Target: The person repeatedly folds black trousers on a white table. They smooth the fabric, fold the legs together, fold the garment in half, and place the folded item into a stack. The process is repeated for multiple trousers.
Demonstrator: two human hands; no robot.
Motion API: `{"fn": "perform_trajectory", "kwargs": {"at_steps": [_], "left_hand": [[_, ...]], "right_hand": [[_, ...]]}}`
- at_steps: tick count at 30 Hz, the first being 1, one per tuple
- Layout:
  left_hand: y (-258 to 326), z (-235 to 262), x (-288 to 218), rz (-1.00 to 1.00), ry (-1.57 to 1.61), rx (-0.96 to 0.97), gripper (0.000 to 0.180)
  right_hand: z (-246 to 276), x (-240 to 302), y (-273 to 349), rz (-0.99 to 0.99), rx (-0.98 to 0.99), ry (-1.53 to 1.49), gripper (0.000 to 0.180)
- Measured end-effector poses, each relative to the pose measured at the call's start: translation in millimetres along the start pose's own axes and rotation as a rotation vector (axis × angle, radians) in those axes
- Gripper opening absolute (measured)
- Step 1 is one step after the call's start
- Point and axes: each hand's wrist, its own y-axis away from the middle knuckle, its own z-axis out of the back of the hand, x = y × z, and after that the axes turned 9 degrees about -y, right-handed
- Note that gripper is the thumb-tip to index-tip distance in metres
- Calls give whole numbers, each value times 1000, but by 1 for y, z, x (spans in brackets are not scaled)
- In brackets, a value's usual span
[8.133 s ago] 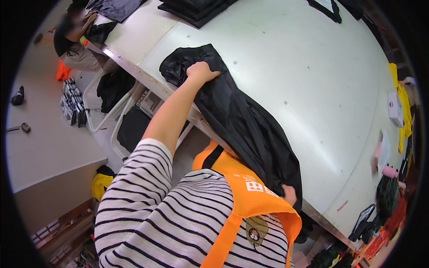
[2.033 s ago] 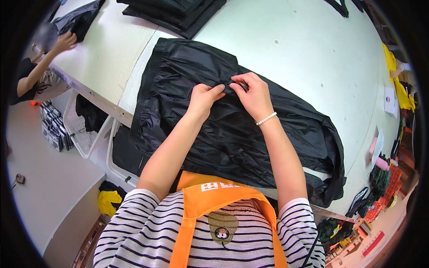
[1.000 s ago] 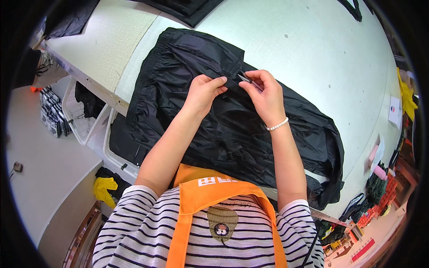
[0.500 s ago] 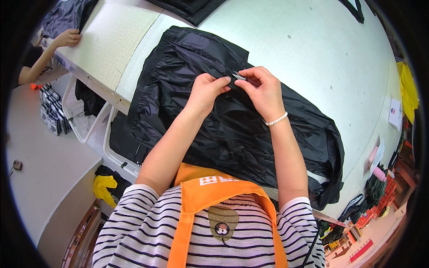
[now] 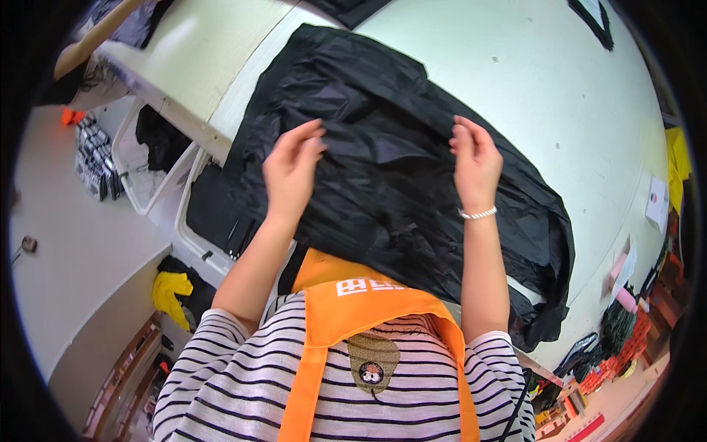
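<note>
So the black garment point(image 5: 398, 177) is a thin synthetic cloth, kinda like windbreaker nylon: crinkly, lots of fine creases, with a faint sheen where light hits the folds. The table point(image 5: 515, 81) under it looks smooth and matt, pale, with a few small dark specks. Bracelet point(image 5: 477, 214) on the wrist at 3 o'clock is shiny, metal-looking beads. Down at 6 o'clock, the orange apron point(image 5: 353, 309) is matt woven cloth over a soft striped knit shirt point(image 5: 221, 383).

black garment point(image 5: 398, 184) — near edge hidden behind orange vest point(image 5: 368, 309) | shelf items, lower right — too small
</note>
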Motion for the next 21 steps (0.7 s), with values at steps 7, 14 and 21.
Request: {"fn": "perform_trajectory", "kwargs": {"at_steps": [7, 14, 21], "left_hand": [[124, 85, 100, 616, -94, -330, 47], [133, 48, 78, 470, 428, -52, 37], [135, 42, 53, 345, 840, 54, 37]], "right_hand": [[-4, -6, 116, -384, 333, -154, 23], [-42, -7, 188, 154, 651, 162, 47], [-44, -18, 157, -260, 664, -157, 15]]}}
